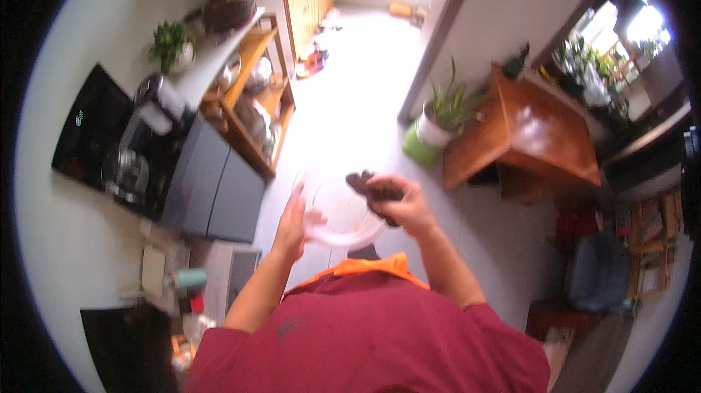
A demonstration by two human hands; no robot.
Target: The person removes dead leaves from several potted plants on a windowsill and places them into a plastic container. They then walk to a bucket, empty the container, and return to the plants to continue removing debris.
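My left hand (294, 224) grips the left side of a pale, see-through round container (350, 238), probably plastic, with the floor showing through it. It is held in front of my waist. My right hand (408, 208) is closed around a dark brown object (362, 182) with a lumpy outline, at the container's right rim. Blur hides what this object is, and I cannot tell whether it touches the rim. Below both hands shows the orange edge of a garment (378, 266) over my maroon shirt.
To the left stand a grey cabinet (219, 185) bearing appliances and a wooden shelf (257, 91) with plants on top. On the right are a potted plant (432, 127) and a polished wooden table (547, 124). Shoes (313, 63) lie along the bright passage ahead.
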